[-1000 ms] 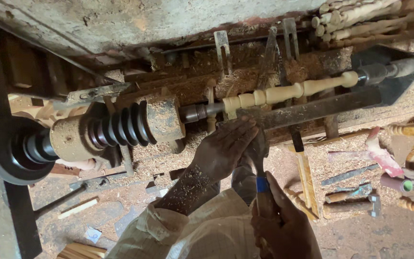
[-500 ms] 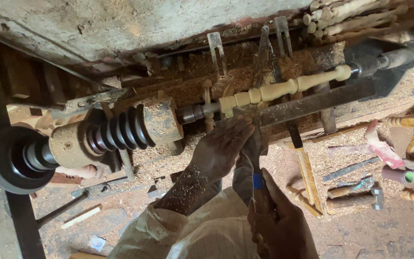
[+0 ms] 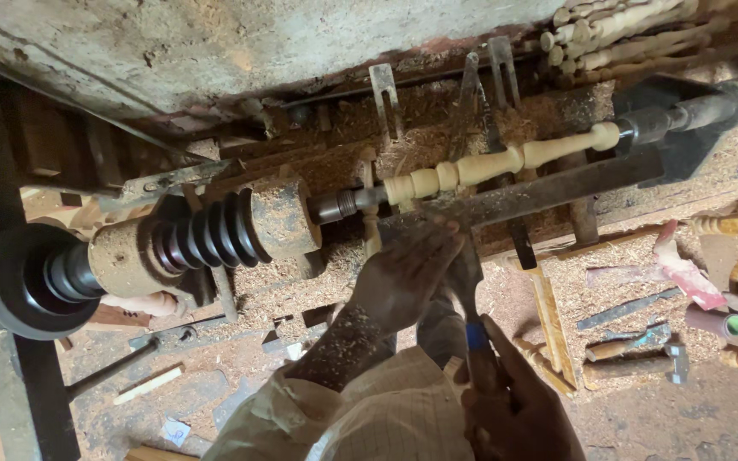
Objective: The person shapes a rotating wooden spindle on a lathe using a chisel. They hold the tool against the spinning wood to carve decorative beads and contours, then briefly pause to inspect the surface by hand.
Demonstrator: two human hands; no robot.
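Observation:
A pale turned wooden spindle [image 3: 493, 164] is mounted between the centres of a lathe, above a long metal tool rest [image 3: 548, 189]. My left hand [image 3: 403, 275] lies on a turning chisel [image 3: 463, 271], pressing its blade against the rest near the spindle's left end. Lower down, my right hand [image 3: 514, 401] grips the chisel's handle, which has a blue band. Sawdust speckles my left forearm and sleeve.
The headstock, with a dark grooved pulley [image 3: 207, 235] and a black wheel [image 3: 23, 282], sits to the left. Sawdust covers the bed and floor. Several chisels lean at the back [image 3: 493, 77]. Finished spindles [image 3: 617, 30] lie top right; a hammer [image 3: 642, 363] and tools lie lower right.
The view has shifted a little down and left. Both hands stay on the chisel at the rest, with barely any movement.

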